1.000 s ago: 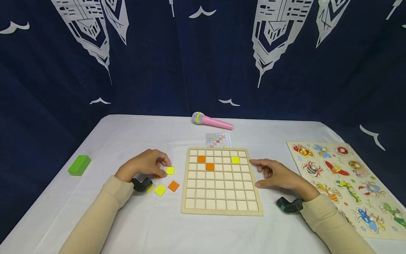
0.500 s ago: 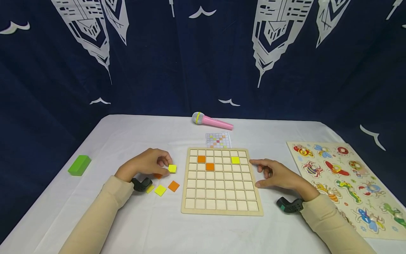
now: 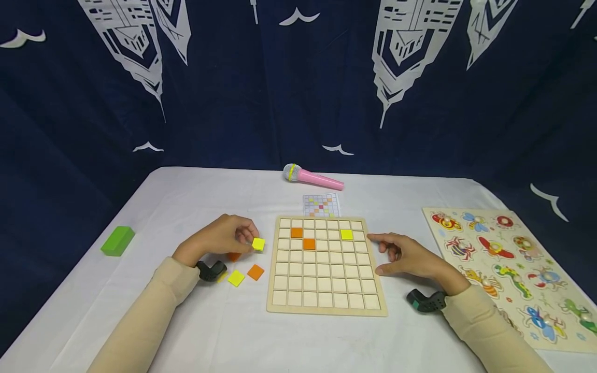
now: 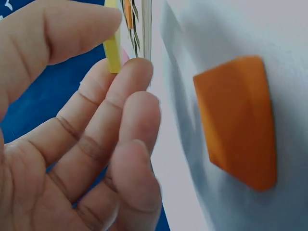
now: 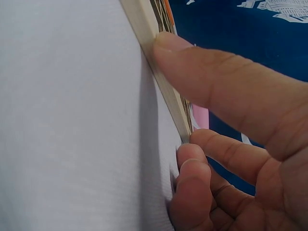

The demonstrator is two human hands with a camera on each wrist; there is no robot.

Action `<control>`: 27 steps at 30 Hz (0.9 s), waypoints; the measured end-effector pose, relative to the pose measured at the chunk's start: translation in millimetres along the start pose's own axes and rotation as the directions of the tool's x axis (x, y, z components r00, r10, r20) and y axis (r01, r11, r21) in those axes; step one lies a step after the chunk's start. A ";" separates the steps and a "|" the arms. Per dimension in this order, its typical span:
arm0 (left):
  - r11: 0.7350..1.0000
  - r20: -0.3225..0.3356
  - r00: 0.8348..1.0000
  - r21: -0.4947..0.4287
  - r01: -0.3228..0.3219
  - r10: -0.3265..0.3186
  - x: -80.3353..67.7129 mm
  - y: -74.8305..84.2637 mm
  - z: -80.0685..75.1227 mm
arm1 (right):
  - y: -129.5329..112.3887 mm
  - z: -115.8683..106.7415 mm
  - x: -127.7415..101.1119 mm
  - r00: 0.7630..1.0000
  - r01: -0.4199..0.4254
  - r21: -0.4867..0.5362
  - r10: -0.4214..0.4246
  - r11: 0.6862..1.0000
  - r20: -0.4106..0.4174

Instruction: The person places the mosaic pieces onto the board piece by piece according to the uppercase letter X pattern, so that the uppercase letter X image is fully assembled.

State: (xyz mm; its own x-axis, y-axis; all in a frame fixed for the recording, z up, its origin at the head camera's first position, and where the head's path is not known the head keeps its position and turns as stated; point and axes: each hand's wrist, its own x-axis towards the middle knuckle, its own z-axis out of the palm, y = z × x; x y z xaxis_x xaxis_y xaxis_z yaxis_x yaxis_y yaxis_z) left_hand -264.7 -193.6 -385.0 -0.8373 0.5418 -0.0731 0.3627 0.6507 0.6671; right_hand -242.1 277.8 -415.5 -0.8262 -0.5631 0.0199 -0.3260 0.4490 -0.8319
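My left hand (image 3: 224, 235) pinches a yellow square tile (image 3: 258, 244) between thumb and fingertips, just left of the wooden grid board (image 3: 326, 312). In the left wrist view that yellow tile (image 4: 113, 48) stands edge-on, with an orange tile (image 4: 238, 125) lying on the cloth beyond the fingers. Two orange tiles (image 3: 296, 232) and one yellow tile (image 3: 346, 234) sit in the board's upper cells. My right hand (image 3: 403, 254) touches the board's right edge with thumb and index finger; its other fingers curl loosely beneath. The right wrist view shows the thumb (image 5: 178, 48) on the rim.
Several loose tiles (image 3: 236, 278), yellow and orange, lie near the left wrist. Behind the board are a colour pattern card (image 3: 322, 205) and a pink microphone (image 3: 317, 179). A green block (image 3: 117, 241) stands far left; an insect puzzle board (image 3: 508, 269) lies on the right.
My left hand has lifted the yellow tile and moved it slightly right and away from me, uncovering more of the orange tile below. The right hand has stayed put at the board.
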 end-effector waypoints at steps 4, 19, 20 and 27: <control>1.000 -0.014 1.000 0.011 -0.017 0.017 1.4 2.5 1.5 | -0.5 0.4 0.0 1.000 -0.008 -0.001 0.008 1.000 -0.001; 0.996 -0.041 0.996 -0.018 -0.085 0.084 9.3 18.8 11.4 | -1.5 0.2 -0.5 1.000 -0.009 0.009 0.009 1.000 0.001; 0.996 -0.045 0.995 -0.017 -0.090 0.089 10.0 19.8 11.8 | -1.3 0.2 -0.6 1.000 -0.009 0.007 0.009 1.000 0.000; 0.989 -0.087 0.985 -0.003 -0.147 0.146 18.7 28.9 14.8 | -0.3 -0.1 -0.1 1.000 -0.011 -0.001 0.011 1.000 0.001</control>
State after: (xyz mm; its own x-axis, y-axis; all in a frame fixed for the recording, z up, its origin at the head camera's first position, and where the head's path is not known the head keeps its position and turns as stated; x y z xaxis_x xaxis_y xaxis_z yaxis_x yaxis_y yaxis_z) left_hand -263.9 -156.8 -378.1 -0.8079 0.5825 0.0897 0.4803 0.5626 0.6729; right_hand -242.0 277.8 -415.3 -0.8295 -0.5585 0.0102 -0.3174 0.4562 -0.8314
